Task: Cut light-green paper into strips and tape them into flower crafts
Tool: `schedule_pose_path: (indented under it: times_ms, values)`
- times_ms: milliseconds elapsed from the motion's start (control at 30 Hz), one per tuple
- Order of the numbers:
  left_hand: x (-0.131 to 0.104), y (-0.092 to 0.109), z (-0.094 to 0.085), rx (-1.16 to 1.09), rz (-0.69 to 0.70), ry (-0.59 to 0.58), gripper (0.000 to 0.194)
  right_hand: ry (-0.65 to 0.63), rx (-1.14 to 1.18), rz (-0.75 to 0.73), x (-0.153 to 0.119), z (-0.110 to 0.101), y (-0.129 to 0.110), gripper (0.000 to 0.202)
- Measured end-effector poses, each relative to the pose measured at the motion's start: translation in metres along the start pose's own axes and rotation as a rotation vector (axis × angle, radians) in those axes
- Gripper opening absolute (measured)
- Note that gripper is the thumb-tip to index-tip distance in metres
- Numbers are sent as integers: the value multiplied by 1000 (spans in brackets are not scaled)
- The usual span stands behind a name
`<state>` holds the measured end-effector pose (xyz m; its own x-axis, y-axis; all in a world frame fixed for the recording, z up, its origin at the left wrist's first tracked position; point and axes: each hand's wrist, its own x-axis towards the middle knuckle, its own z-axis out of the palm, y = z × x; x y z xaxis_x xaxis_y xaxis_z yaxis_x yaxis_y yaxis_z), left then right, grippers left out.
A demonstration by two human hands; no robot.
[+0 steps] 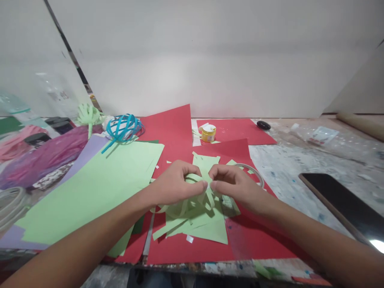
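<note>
The left hand pinches green strips. Beside its fingertips, the right hand curls, grip unclear; green paper lies beneath both.

Strips are held above sheets, with a tub placed behind, a bag set at left, and a phone laid on the surface at right, before a bottle.

I hold the narrow, pale green paper strips, bent into loose loops, above flat green paper.
</note>
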<state>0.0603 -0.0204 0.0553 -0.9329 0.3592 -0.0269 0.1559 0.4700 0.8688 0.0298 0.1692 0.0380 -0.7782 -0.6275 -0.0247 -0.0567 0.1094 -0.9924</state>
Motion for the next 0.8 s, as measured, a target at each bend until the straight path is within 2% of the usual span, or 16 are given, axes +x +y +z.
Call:
schedule_pose_path:
  times_ms: [200, 400, 633, 800]
  values:
    - [0, -2, 0, 65, 30, 27, 28, 1, 25, 10, -1, 0, 3, 7]
    - [0, 0, 0, 115, 22, 31, 23, 22, 57, -18, 2, 3, 7, 5]
    - [1, -4, 1, 128, -2, 88, 26, 67, 148, 72, 4, 5, 3, 7]
    - [0, -4, 1, 81, -8, 92, 24, 30, 176, 88, 1, 3, 0, 8]
